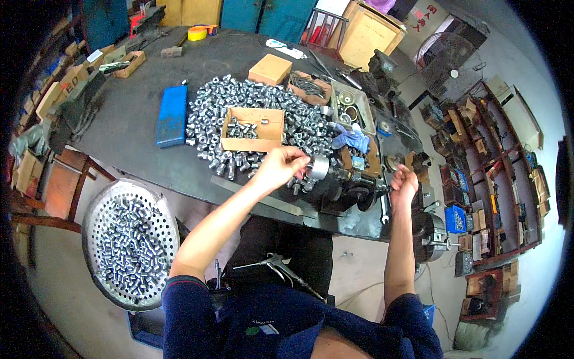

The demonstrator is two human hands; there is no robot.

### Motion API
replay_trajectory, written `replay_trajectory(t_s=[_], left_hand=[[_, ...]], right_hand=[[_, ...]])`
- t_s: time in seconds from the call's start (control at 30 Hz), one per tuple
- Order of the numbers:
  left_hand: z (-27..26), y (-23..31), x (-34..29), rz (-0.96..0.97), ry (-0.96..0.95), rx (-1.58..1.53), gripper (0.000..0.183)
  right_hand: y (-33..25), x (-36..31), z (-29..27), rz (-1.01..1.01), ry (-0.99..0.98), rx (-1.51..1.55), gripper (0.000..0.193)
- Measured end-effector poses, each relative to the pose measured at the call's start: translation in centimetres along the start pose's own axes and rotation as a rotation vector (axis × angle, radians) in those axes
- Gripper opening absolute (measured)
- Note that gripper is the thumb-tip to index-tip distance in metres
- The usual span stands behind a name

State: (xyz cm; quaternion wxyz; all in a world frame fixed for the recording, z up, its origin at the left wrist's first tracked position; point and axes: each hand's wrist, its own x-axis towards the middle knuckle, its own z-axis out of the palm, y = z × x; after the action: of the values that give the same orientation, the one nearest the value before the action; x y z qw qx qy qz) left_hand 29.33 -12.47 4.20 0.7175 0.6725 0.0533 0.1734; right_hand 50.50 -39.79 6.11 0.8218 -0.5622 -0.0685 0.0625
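My left hand [280,170] is closed in a pinch at the front face of a round metal chuck [318,168] on a small bench machine [356,190]. Whatever sits between its fingertips is too small to make out. At the other end of the machine, my right hand [404,186] is raised with its fingers curled in; what they hold, if anything, is hidden. An open-end wrench [384,212] lies beside that hand at the table edge. A large heap of shiny metal fittings [206,116] spreads behind my left hand, around an open cardboard box [253,145] with several fittings inside.
A blue box [171,117] stands left of the heap. At lower left, a perforated metal pan [95,206] holds many fittings. An air blow gun [276,263] lies near my lap. Blue gloves [351,139] and a parts tray [368,122] are beyond the machine. Shelves [499,173] line the right.
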Motion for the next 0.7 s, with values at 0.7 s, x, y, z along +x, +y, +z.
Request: replay_trajectory(t_s=[0.7], left_hand=[[2.2, 0.6, -0.2, 0.038, 0.258, 0.534, 0.033]], right_hand=[[9.5, 5.2, -4.4, 0.004, -0.028, -0.138, 0.017]])
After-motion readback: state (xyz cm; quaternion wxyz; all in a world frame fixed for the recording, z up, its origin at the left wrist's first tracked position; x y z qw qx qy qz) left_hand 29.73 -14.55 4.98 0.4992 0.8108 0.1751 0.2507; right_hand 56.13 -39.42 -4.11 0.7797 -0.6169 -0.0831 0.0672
